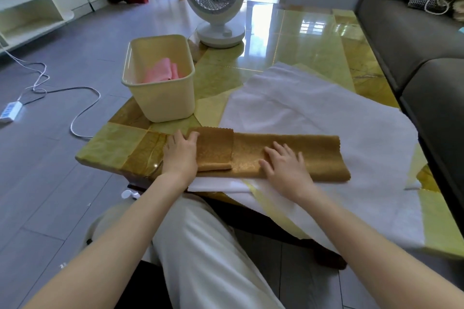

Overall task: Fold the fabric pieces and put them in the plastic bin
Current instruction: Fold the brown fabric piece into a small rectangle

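Note:
A golden-brown fabric strip [319, 155] lies across the near edge of the table, its left end folded over into a short flap [216, 149]. My left hand [179, 152] holds the folded left edge, thumb on top of the flap. My right hand [285, 162] presses flat on the middle of the strip with fingers spread. Beneath the strip spreads a large white fabric [313, 113]. A cream plastic bin [160, 78] stands at the table's left corner with a folded pink fabric [163, 71] inside.
A white desk fan [214, 0] stands on the table behind the bin. A pale yellow fabric [437, 211] shows under the white one at the right. A grey sofa [414, 40] borders the table's right side. A cable and power strip [10, 110] lie on the floor.

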Available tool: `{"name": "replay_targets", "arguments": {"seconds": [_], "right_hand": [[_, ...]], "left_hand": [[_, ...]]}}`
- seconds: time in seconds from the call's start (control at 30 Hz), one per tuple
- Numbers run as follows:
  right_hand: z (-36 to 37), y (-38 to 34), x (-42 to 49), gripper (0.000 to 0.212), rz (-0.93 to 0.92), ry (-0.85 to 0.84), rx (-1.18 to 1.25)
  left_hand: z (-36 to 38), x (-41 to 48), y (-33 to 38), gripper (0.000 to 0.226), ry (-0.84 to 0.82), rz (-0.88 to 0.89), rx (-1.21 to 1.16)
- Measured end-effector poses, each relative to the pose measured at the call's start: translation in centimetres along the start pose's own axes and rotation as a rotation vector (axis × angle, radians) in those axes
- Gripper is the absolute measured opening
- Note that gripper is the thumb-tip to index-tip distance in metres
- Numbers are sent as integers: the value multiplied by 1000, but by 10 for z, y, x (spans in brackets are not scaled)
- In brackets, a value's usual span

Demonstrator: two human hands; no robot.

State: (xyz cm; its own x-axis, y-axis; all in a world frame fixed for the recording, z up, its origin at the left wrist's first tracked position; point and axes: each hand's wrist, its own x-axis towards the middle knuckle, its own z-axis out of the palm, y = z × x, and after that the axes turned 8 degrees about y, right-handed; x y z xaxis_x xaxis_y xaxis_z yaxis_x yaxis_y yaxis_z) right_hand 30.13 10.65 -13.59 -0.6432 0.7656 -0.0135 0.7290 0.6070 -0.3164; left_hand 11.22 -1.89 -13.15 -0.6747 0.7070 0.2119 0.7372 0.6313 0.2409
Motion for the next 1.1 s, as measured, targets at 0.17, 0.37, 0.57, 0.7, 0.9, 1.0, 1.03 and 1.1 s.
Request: {"name": "replay_targets", "arguments": {"seconds": [0.17, 0.37, 0.57, 0.7, 0.9, 1.0, 1.03, 1.1], "right_hand": [[-24, 47, 18, 53, 79, 14, -84], [-35, 68, 8, 61, 181, 159, -38], [-47, 93, -16, 71, 397, 151, 106], [-56, 98, -23, 62, 438, 138, 228], [-59, 93, -21, 66, 596, 143, 509], [-61, 79, -21, 69, 482, 321, 512], [-61, 72, -22, 66, 421, 379, 490], [-60, 55, -20, 60, 308, 464, 508]], "left_hand": [[-1, 0, 49, 45, 42, 187, -140], [24, -3, 122, 41, -157, 443, -157], [46, -4, 151, 53, -343, 434, -20], [50, -5, 150, 53, -317, 438, 12], [51, -3, 149, 53, -309, 442, -1], [48, -2, 149, 50, -302, 420, -76], [47, -1, 149, 46, -290, 401, -129], [41, 1, 149, 35, -230, 329, -260]]}}
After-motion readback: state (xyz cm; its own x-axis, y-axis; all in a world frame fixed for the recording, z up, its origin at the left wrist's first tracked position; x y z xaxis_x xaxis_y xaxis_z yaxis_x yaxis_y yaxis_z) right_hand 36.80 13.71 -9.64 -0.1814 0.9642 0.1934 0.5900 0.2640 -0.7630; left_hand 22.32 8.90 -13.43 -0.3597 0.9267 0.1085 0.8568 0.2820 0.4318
